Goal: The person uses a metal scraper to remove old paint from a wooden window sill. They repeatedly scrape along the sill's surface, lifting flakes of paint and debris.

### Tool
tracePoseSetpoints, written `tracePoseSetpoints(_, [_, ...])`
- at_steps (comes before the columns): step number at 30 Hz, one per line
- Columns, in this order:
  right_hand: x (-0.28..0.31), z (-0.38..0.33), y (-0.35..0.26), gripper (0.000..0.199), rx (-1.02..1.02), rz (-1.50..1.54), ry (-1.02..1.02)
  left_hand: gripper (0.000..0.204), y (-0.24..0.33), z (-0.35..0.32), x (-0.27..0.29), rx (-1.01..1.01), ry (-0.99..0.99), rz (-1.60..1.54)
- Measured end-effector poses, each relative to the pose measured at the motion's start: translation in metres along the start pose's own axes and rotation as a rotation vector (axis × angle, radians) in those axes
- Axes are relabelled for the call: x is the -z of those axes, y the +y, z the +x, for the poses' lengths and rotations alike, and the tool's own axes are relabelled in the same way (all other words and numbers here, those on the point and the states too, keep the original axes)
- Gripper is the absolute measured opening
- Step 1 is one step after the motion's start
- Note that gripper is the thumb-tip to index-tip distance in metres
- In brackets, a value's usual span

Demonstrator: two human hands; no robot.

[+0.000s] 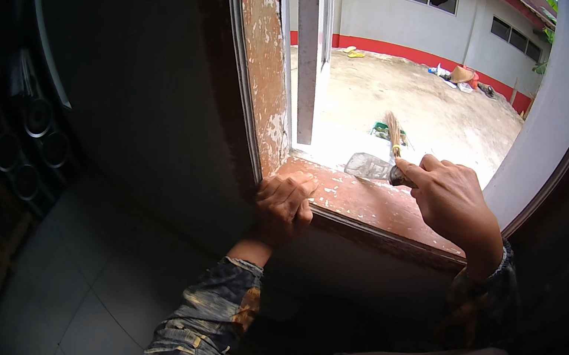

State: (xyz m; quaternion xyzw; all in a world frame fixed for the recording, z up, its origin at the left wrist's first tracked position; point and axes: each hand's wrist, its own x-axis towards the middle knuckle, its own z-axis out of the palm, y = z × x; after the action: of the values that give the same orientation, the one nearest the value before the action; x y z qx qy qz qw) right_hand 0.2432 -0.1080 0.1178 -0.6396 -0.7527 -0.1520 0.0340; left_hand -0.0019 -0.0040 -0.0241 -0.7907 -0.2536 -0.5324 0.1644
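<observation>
A white wall (pixel 416 23) is outside. The frame (pixel 261 23) has worn brown paint. The sill (pixel 371 199) is red-brown with white bits. A broom (pixel 392 129) is past it. The left hand (pixel 284 201) has bent fingers on the sill's left corner; I cannot tell if they grip. The right hand (pixel 451 196) has fingers closed around the scraper (pixel 370 167), pointing left by the sill's far edge

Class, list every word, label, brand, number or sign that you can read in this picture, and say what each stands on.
None: no text can be read.
Scraper in the right hand: no lettering visible.
Windowsill: only pale, worn patches, no writing.
Heaped things outside: too small to tell.
Dark round shapes: too dim to tell.
</observation>
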Motion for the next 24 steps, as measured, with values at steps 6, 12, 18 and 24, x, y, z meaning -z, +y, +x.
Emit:
tracePoseSetpoints(6, [-0.007, 0.019, 0.002, 0.036, 0.051, -0.044, -0.023, 0.016, 0.001, 0.023, -0.001, 0.112, -0.144, -0.032])
tracePoseSetpoints(12, [-0.004, 0.023, -0.002, 0.034, 0.003, -0.036, -0.061, 0.014, 0.001, 0.054, -0.002, 0.176, -0.278, -0.048])
tracePoseSetpoints(18, [-0.008, 0.029, -0.009, 0.031, -0.142, 0.008, -0.107, 0.024, -0.001, 0.055, -0.005, 0.16, -0.374, -0.059])
tracePoseSetpoints(24, [-0.02, 0.038, -0.011, 0.032, -0.067, 0.114, -0.017, 0.029, 0.002, 0.048, -0.005, 0.251, -0.368, -0.097])
